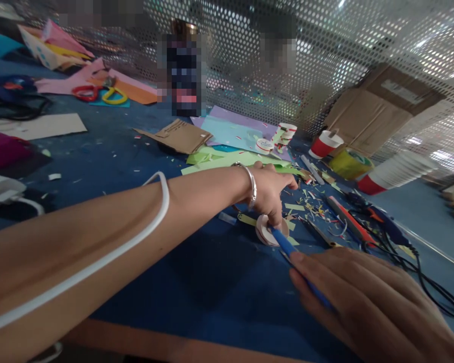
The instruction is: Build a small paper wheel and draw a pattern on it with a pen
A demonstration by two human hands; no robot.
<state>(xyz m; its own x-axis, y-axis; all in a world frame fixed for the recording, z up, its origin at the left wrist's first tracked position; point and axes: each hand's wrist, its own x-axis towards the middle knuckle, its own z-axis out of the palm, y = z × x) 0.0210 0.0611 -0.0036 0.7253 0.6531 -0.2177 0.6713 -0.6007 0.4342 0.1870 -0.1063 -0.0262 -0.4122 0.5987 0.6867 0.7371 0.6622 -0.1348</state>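
My left hand [267, 189] reaches in from the left, an index finger stretched out to the right and a fingertip pressed down on a small round white paper piece [264, 233]. My right hand [366, 297] is closed around a slim blue tool [285, 243], its tip meeting the white piece beside that fingertip. Whether the tool is a pen or a knife I cannot tell. A pale yellow-green strip [245, 219] lies at the left of the round piece. My left forearm has a white cable across it.
Paper scraps [314, 204], a red-orange stick-like tool [351, 222] and a glue gun [391, 227] with black cords lie on the right. Behind are stacked paper cups [397, 169], yellow tape [350, 164], cardboard [183, 136], coloured sheets [227, 131] and scissors [114, 95].
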